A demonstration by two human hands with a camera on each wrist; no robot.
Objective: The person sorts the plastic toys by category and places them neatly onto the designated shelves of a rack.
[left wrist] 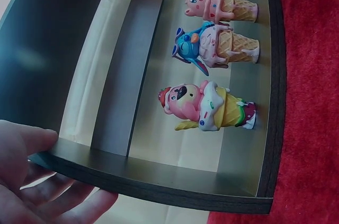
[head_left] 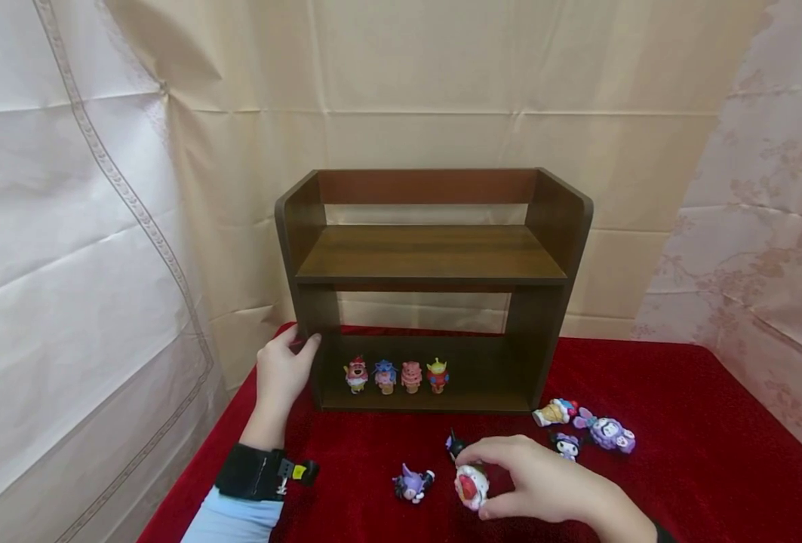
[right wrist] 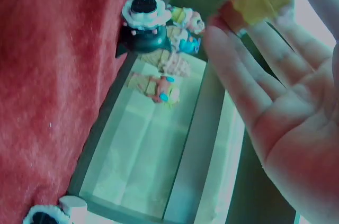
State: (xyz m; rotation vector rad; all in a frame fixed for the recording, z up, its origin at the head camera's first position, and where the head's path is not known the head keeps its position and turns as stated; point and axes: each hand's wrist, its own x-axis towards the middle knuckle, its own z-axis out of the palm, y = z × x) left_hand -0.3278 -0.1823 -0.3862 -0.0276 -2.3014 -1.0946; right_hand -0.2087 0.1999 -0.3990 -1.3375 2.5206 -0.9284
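My left hand grips the left side panel of a dark brown two-tier shelf, thumb on the inner side and fingers behind the edge. Between the thumb and fingers of my right hand is a small figurine, pinched over the red cloth; it shows white and red from above and yellow in the right wrist view. Just beyond it lies a black figurine, partly hidden by the hand. A purple figurine lies to the left of it.
On the lower shelf a row of ice-cream-cone figurines stands left of centre: a pink bear, a blue one, a pink one and a green-headed one. Right of the shelf lie a cone figurine, a purple rabbit-eared one and a white-faced one.
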